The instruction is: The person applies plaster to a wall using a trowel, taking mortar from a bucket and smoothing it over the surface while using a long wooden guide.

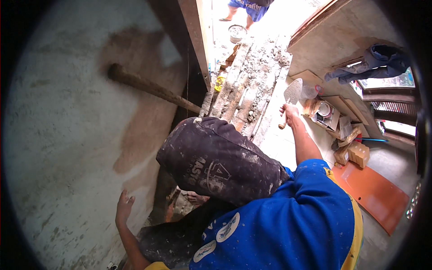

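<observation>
My right hand (290,110) is closed round the handle of a trowel (294,91), its pale, mortar-smeared blade pointing up and away from me. Left of the trowel, rough wooden planks (240,110) lie side by side, with lumpy grey mortar (263,72) spread over them. My left hand (124,208) is low on the left with its fingers apart and nothing in them. It is next to the stained plaster wall (81,157); whether it touches the wall I cannot tell. My raised knee, in dark splashed trousers (220,164), hides the near end of the planks.
A round wooden pole (153,92) slants across the left wall. Beyond the planks stand a bucket (237,33) and another person (252,10) in blue shorts. On the right are cardboard boxes (358,154), an orange board (375,193) and jeans (375,63) hanging by the window.
</observation>
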